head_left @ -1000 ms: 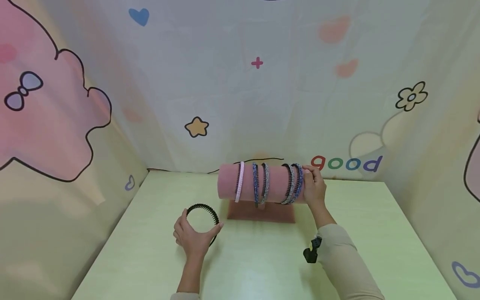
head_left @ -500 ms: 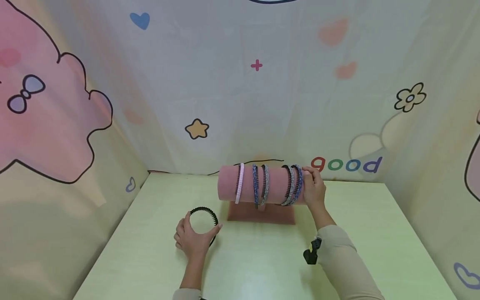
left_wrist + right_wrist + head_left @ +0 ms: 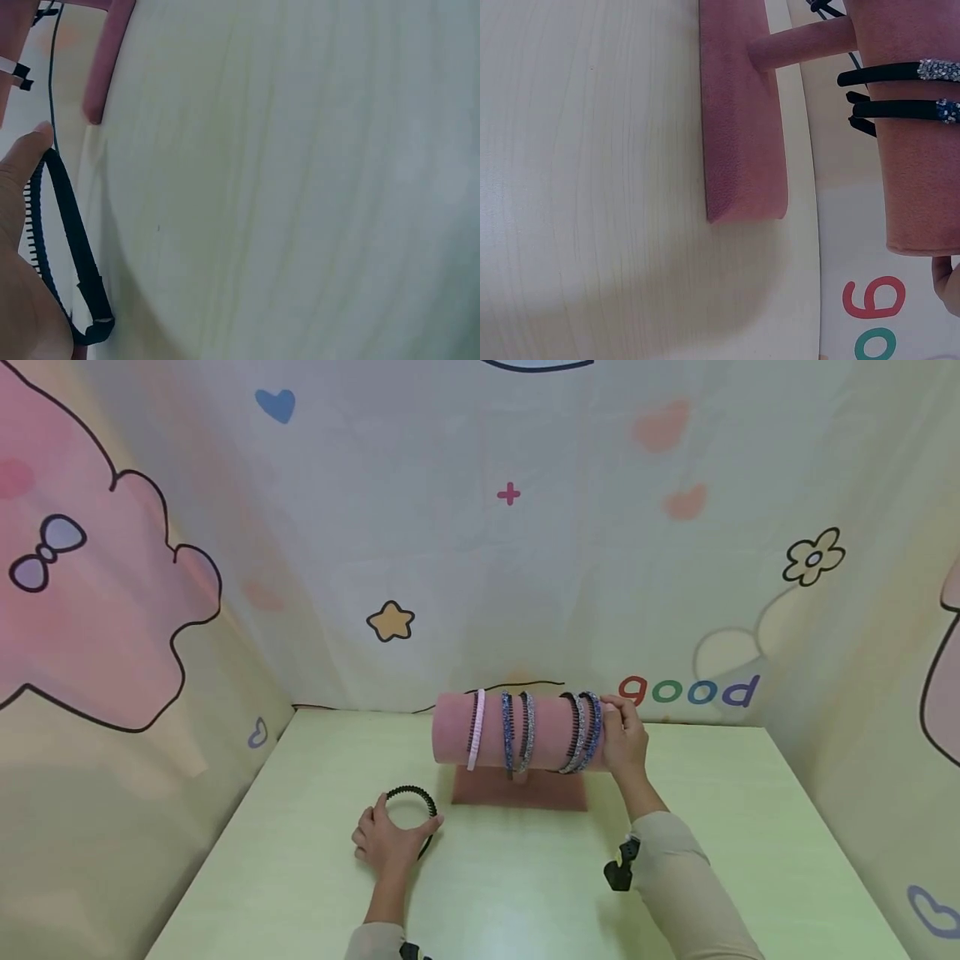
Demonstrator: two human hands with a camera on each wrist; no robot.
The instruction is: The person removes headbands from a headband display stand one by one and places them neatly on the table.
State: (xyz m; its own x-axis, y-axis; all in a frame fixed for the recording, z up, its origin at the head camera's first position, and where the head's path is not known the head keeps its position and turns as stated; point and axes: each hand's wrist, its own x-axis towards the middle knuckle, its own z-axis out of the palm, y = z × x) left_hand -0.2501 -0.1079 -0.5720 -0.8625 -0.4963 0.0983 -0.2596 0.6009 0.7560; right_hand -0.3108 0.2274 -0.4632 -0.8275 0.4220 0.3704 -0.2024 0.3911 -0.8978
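On the near-left part of the tabletop (image 3: 525,893), as seen in the head view, the left hand (image 3: 387,841) grips a black headband (image 3: 411,789), thumb and fingers set apart on opposite sides of the arc; whether the band touches the surface below cannot be told. To its right, a pink roll (image 3: 552,727) lies horizontal on a post above a flat base (image 3: 547,793), bearing five headbands: one pale pink (image 3: 476,729), two blue (image 3: 507,731) and two silver (image 3: 528,731). The right hand (image 3: 625,739) grips the roll at its right end, fingers curled over it. Left wrist view: the black headband shows a row of fine teeth and a folded join near one end; the thumb bears on the band, other fingertips not visible. Judged light, thin and springy, it should be held by the outer sides, clear of the teeth, without overspreading. Right wrist view: the roll has a suede-like covering, likely soft and not slippery; being carried on a slim post, it is judged best steadied at the end, away from the glittered trim, which may shed.
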